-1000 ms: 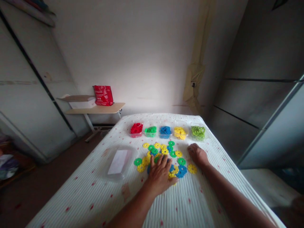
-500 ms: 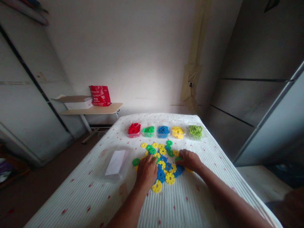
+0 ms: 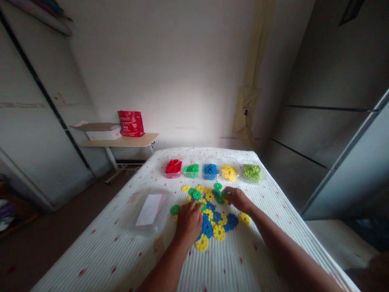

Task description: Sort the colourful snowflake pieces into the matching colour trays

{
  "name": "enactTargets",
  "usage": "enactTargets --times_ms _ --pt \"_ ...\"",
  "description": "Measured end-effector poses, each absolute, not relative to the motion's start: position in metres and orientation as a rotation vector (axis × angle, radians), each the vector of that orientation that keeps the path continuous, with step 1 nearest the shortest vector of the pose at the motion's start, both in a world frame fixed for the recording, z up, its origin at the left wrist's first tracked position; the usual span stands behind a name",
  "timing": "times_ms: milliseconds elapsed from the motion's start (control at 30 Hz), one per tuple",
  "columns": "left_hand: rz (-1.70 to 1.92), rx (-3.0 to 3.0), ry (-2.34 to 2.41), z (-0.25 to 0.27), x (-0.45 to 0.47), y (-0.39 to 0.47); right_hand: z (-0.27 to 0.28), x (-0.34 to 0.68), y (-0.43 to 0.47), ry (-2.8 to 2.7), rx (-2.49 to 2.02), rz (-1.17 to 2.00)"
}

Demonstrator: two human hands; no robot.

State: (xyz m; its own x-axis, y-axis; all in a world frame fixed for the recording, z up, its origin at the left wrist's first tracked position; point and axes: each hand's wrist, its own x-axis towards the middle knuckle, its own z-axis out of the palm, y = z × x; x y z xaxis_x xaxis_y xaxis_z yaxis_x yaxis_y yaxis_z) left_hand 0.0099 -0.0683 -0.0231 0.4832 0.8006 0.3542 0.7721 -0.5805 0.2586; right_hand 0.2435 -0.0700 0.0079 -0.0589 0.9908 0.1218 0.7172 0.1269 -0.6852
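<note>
Yellow, blue and green interlocking plastic discs lie in a loose pile on the bed, among them a yellow disc and a blue disc. My left hand rests over the pile's left side, fingers curled, with a green disc at its fingertips. At the pile's far right, my right hand pinches a green disc; its fingers partly cover the piece. Another green disc lies just beyond. A lone yellow disc sits below my right wrist.
Behind the pile stands a row of clear tubs: red pieces, green pieces, blue pieces, yellow pieces and light green pieces. Left of the pile is a clear plastic box with a white paper.
My right hand has moved away from me and slightly left with a green disc, uncovering the blue and yellow discs at the right. My left hand stays nearly in place. The view has shifted slightly.
</note>
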Motion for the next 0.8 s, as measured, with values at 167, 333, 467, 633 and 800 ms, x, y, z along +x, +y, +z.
enactTargets --times_ms 167,333,467,633,800 --pt "0.706 2.637 1.400 -0.025 0.009 -0.067 -0.006 0.252 -0.070 -1.860 -1.749 0.524" --pt "0.710 2.632 1.402 -0.025 0.010 -0.067 -0.005 0.275 -0.076 -1.808 -1.834 0.549" --pt "0.708 2.638 1.397 -0.025 0.010 -0.067 0.006 0.265 -0.071 -1.839 -1.764 0.628" --pt "0.701 2.631 1.399 -0.024 0.009 -0.068 0.013 0.233 -0.058 -2.036 -1.942 0.576" --pt "0.712 2.629 1.394 -0.024 0.009 -0.068 0.007 0.221 -0.054 -2.139 -2.122 0.310"
